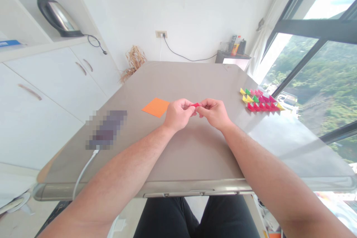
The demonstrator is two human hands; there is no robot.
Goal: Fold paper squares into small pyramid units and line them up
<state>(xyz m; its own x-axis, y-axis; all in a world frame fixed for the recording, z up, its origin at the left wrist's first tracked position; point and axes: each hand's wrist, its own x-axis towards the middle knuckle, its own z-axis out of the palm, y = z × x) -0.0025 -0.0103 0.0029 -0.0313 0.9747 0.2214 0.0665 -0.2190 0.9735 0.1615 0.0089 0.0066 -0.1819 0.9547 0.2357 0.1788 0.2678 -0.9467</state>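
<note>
A small piece of folded red paper (196, 105) is pinched between my two hands above the middle of the table. My left hand (180, 113) grips its left side with thumb and fingers. The right side is held by my right hand (213, 112) in the same kind of pinch. Most of the paper is hidden by my fingers. Just left of my left hand lies a flat orange paper sheet (155, 107), its right corner covered by that hand. Rows of small folded paper pieces (262, 107) in yellow, green, pink and red stand on the table's right side.
A blurred-out dark device (107, 130) with a white cable (85, 167) lies on the left of the grey table (192, 156). Behind are a wall socket (161, 34) and a low cabinet (232, 58) with bottles. A kettle (60, 16) sits on the left shelf; windows are at right.
</note>
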